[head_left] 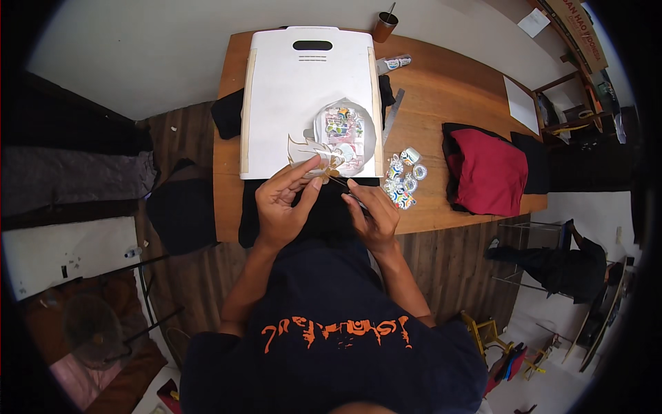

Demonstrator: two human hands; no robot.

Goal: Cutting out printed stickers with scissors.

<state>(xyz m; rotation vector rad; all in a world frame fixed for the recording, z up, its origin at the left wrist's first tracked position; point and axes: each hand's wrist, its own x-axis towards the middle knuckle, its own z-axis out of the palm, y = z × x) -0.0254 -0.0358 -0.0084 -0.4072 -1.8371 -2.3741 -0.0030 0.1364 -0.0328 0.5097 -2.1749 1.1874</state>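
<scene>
At the near edge of a white board (283, 96) on the wooden surface (431, 83), a clear, gold-outlined piece (301, 150) beside a rounded tray of stickers (371, 143). The left hand (281, 208): fingers pinched on the piece's near edge. The right hand (378, 215): fingers drawn together round a slender tool (338, 181); whether its tip touches, I cannot tell. To my eye the piece seems light, thin and easily creased, best taken by its margin.

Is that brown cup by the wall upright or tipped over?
Upright: the cup has its rim uppermost, with a thin stick poking out.
</scene>
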